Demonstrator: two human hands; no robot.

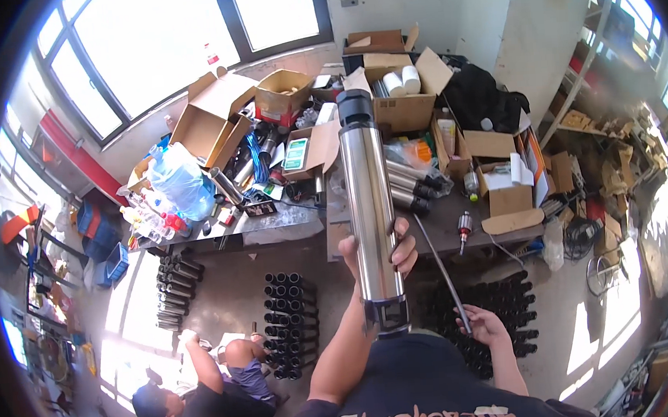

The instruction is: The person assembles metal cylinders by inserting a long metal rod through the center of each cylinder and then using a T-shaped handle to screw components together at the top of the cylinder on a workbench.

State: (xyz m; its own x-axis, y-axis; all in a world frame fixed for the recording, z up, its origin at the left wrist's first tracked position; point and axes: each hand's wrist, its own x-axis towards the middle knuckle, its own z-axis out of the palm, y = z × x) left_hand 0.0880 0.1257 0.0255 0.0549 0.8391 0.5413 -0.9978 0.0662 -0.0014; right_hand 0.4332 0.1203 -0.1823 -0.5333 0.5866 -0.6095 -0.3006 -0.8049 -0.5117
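Observation:
My left hand (405, 251) is wrapped round a shiny metal cylinder (370, 198) with black ends, held upright before me. The thumb shows on one side of it and the fingers on the other. Its lower end, a black collar with cut-out openings, is close to my chest. Lower and to the right, my right hand (483, 326) is closed on the near end of a thin metal rod (442, 269). The rod slants away toward the front of the workbench, and its far tip appears close to the bench edge. More metal cylinders (410, 184) with black ends lie on the bench behind.
Open cardboard boxes (405, 112) crowd the workbench (444, 228), beside a plastic bag (181, 180) and a small red-tipped part (465, 230). Black-ended tubes (286, 316) stand in rows on the floor. Another person (208, 403) sits low at the left.

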